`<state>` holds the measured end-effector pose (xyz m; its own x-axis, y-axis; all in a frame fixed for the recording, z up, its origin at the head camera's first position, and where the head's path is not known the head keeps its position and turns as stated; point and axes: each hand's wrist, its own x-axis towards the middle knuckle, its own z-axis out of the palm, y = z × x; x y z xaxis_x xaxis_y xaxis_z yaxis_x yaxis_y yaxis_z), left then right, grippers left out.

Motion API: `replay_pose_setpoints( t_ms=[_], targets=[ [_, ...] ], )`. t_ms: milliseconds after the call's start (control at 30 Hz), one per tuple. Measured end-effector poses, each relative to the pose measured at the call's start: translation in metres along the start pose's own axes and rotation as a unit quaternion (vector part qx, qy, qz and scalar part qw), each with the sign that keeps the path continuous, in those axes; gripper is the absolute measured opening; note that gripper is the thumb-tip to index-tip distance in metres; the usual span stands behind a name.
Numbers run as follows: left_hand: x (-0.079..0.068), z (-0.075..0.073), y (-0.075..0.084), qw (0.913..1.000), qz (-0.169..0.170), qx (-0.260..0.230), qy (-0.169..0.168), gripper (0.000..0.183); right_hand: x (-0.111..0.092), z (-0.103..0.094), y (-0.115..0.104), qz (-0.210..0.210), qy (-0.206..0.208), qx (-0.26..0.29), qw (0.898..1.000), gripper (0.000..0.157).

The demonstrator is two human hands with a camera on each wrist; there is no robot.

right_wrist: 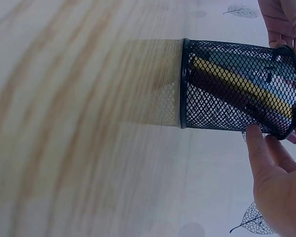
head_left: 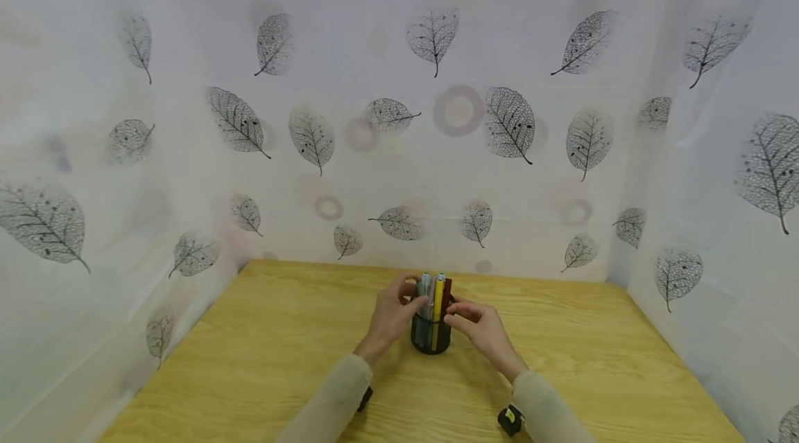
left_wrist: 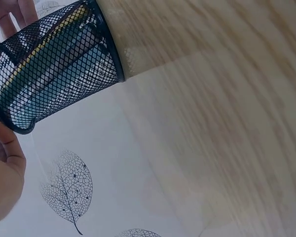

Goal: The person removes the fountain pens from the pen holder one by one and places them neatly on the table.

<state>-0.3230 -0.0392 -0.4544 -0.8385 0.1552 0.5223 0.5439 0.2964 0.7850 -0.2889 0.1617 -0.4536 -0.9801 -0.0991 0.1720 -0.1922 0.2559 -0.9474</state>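
I have the left hand (head_left: 388,317) on the left side of the mesh cup (head_left: 431,342), fingers bent behind its rim and thumb across the front, grasping it near the top; whether that thumb also pins a marker, I cannot tell. My right hand (head_left: 485,331) grasps the cup's right side, bent fingers and thumb set just about the rim, and on the right wrist camera I see a fingertip against the mesh.

The cup itself stands upright between the two hands. Inside it, I see a bundle of markers standing with their ends above the rim: a yellow marker (head_left: 438,299) toward the front, a dark red marker (head_left: 447,294) at the right edge and pale blue ends (head_left: 426,279) to the left of the yellow.

Nearer me than the cup are two pale sleeves (head_left: 331,394), with a black wrist device (head_left: 510,420) by the right one. Under the cup runs the wood-grain table (head_left: 281,367), and beyond it hangs a white sheet (head_left: 437,172) printed with dark skeleton leaves.
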Motion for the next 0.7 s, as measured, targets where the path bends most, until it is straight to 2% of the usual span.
replay_pose_setpoints(
  t_ms=[300,433,700],
  targets=[
    [0.004,0.001,0.005,0.9982,0.014,-0.001,0.058,0.035,0.007,0.0,0.015,0.002,0.001,-0.001,1.0,0.017],
    [0.006,0.0,0.006,0.9971,0.012,-0.017,0.073,0.035,0.009,-0.001,0.019,0.002,-0.004,-0.006,1.0,0.017],
    [0.011,-0.004,0.011,0.9942,0.032,-0.05,0.09,0.03,0.011,-0.003,0.02,0.002,-0.011,-0.009,1.0,0.017]
  ],
)
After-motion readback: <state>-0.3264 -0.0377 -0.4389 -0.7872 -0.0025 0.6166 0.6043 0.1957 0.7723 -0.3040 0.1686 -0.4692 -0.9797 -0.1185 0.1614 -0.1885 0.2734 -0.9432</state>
